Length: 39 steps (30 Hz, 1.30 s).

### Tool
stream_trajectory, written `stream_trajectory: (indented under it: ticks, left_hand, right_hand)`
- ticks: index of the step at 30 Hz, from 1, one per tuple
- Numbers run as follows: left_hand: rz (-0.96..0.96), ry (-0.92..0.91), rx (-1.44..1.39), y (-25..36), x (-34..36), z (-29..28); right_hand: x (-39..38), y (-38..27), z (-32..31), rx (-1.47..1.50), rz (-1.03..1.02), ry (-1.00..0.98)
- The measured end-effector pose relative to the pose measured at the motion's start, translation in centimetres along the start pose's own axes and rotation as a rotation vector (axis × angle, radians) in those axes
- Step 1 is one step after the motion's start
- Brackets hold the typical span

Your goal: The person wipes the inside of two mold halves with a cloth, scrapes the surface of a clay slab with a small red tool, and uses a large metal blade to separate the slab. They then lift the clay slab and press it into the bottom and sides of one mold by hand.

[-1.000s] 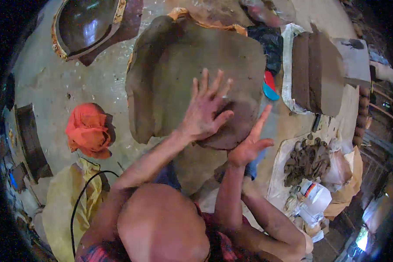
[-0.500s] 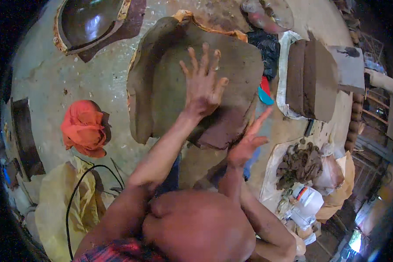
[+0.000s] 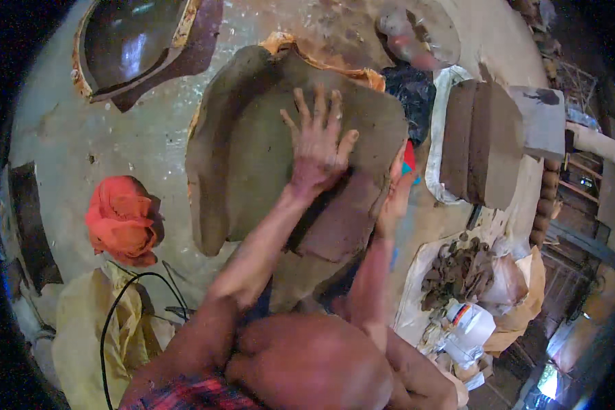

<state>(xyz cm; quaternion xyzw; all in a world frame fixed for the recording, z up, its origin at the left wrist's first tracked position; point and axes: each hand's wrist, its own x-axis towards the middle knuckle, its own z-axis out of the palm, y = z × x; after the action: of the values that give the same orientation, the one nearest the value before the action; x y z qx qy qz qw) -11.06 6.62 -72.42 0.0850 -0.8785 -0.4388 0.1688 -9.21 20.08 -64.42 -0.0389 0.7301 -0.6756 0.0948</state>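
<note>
A crumpled orange-red cloth (image 3: 121, 220) lies on the bare concrete floor (image 3: 82, 137) at about nine o'clock, with a yellow sheet (image 3: 89, 328) and a loop of black cable (image 3: 126, 307) below it at seven, and a dark shallow bowl (image 3: 133, 41) set apart at eleven. At the centre sits a broad slab of grey-brown clay (image 3: 253, 150), its left edge turned up like a wall, resting on an orange-rimmed support whose edge shows at twelve. The left hand (image 3: 318, 147) lies flat on the slab's upper right face, grip apart with all fingers spread wide, apparently pressing the clay down rather than holding it; the slab extends from under the palm toward nine and six o'clock. The right hand (image 3: 393, 198) stands edge-on against the slab's right rim at about three o'clock of the left hand, seemingly bracing the edge so that it keeps its line; whether its grip is apart or closed on the rim cannot be told. Further right, blocks of stacked clay (image 3: 482, 143) rest on white sheeting at two o'clock, likely kept within reach, with a heap of clay lumps (image 3: 458, 270) and a white plastic jug (image 3: 468, 324) at four.
</note>
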Motion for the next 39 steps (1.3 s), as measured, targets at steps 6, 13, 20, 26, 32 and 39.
stream_trajectory:
  ticks: [6,13,20,26,32,39]
  left_hand:
    - [0.029,0.06,-0.081,-0.3,1.8,2.4]
    - [0.124,0.217,-0.153,-1.4,3.8,3.9]
    - [0.218,0.438,-0.33,-0.4,5.4,5.3]
    - [0.275,0.405,-0.206,-0.7,8.5,5.4]
    - [0.24,0.35,-0.183,-2.0,8.9,6.1]
    - [0.229,0.256,-0.13,0.7,15.9,4.1]
  right_hand:
    - [0.8,4.3,-4.2,-0.161,-0.107,0.033]
    - [-1.6,3.8,-1.3,-0.078,0.152,0.114]
    - [0.6,1.6,0.4,0.073,-0.079,0.104]
    - [1.7,0.3,-1.0,-0.236,0.026,0.119]
    - [1.9,1.9,-0.2,-0.105,-0.047,0.075]
    - [1.0,2.0,2.2,0.228,-0.078,0.093]
